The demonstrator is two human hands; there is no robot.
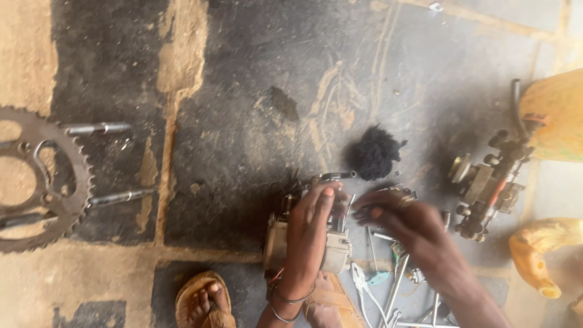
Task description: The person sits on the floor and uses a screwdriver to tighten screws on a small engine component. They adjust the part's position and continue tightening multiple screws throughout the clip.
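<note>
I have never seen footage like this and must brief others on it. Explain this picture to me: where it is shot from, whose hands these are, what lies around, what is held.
The one picture comes from a camera worn on a person's head, looking down at a stained, dusty concrete floor. The two bare hands are that person's own. The left hand rests over a small metal engine part standing on the floor, gripping its top. The right hand reaches toward the same part with fingers spread; whether it holds anything is unclear. Below, a sandalled foot shows. Around lie a black tuft of rag, a second metal assembly to the right, loose tools and rods, a large toothed sprocket at far left, and yellow plastic containers at the right edge.
</note>
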